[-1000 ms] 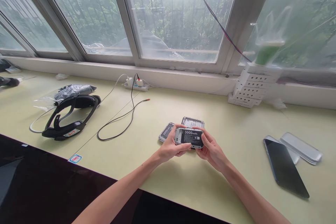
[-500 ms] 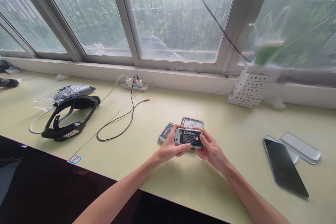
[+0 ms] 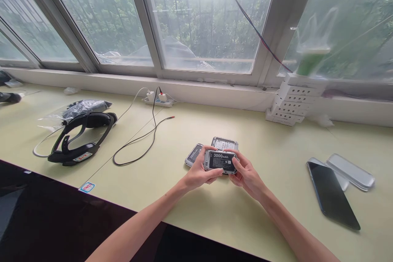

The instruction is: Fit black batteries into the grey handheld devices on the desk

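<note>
Both hands hold one small device (image 3: 219,162) with a black battery marked 3000mAh facing up. My left hand (image 3: 198,172) grips its left end, thumb along the lower edge. My right hand (image 3: 245,171) closes round the right end, its thumb on the battery's right side. Behind the held device lies an open device frame (image 3: 225,143) with a pale label inside. A second device with a 3000mAh battery (image 3: 193,154) rests on the table to the left, partly hidden by my left hand.
On the pale table (image 3: 172,196) lie a black headset (image 3: 82,153) and black cable (image 3: 138,157) at left, a power strip (image 3: 162,102) near the window, stacked white boxes (image 3: 290,100) at back right, and a black phone (image 3: 333,196) beside clear cases (image 3: 351,172) at right.
My right thumb has shifted slightly left on the battery. The hands and the held device are otherwise nearly where they were.
</note>
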A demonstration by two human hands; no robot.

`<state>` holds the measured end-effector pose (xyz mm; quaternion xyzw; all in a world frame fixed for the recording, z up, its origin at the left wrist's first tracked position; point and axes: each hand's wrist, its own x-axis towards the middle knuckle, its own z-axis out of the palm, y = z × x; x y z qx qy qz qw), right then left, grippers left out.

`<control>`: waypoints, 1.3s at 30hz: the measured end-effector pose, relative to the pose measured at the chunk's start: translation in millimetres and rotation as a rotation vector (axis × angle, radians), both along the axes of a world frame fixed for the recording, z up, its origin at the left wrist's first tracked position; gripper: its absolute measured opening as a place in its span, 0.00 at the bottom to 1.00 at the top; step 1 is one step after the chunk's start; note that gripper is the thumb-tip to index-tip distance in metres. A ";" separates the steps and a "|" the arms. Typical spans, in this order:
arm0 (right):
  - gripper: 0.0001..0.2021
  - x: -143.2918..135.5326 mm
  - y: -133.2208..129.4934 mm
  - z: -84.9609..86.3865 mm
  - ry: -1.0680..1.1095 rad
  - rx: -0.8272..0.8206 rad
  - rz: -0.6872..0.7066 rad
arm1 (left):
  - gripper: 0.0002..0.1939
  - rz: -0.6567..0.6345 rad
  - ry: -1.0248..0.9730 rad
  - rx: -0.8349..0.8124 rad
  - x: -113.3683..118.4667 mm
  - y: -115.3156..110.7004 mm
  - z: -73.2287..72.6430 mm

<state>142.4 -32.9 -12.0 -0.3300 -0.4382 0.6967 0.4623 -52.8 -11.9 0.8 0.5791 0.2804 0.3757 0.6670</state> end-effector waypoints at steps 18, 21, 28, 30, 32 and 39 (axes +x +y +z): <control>0.21 -0.3 2.2 4.5 -0.077 0.021 -0.020 | 0.26 -0.005 0.014 -0.002 1.1 -2.4 4.1; 0.22 -1.7 1.7 6.2 -0.082 0.008 -0.039 | 0.26 0.017 0.009 -0.019 2.6 -2.4 4.0; 0.23 -8.8 -1.1 11.8 -0.095 0.068 -0.119 | 0.24 0.121 -0.031 -0.042 7.3 -1.6 0.1; 0.20 -10.3 -1.3 11.8 -0.091 0.090 -0.109 | 0.22 0.141 -0.085 -0.060 8.7 -0.7 -1.0; 0.18 -11.5 -0.6 10.4 -0.084 0.099 -0.128 | 0.22 0.141 -0.144 -0.101 9.9 -0.1 -1.7; 0.19 -12.0 2.0 5.6 -0.058 0.090 -0.311 | 0.24 0.107 -0.039 -0.039 10.2 -3.7 -4.4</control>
